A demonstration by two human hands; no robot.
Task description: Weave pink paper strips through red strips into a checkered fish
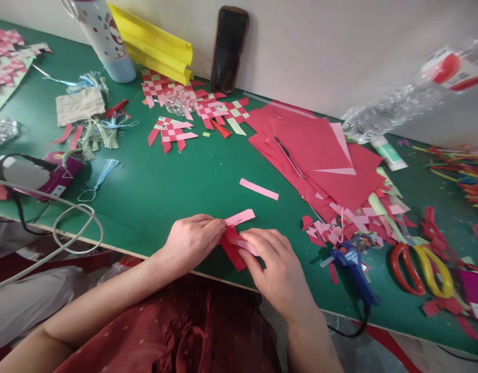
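Red and pink paper strips (234, 252) cross each other between my two hands, just over the front edge of the green table. My left hand (196, 241) pinches the upper left of the strips, and a pink end sticks out past its fingertips. From the right, my right hand (276, 264) grips a pink strip between thumb and fingers. Fingers cover the place where the strips meet. A loose pink paper strip (259, 189) lies flat on the table a little beyond my hands.
Red paper sheets (312, 145) with a pen on them lie to the right, near paper scraps, a blue glue gun (353, 269) and scissors (421, 269). Woven paper fish (172, 132), tassels (102, 178), a tumbler (107, 41) and a phone (229, 49) are farther back. A white cable (95, 217) loops at left.
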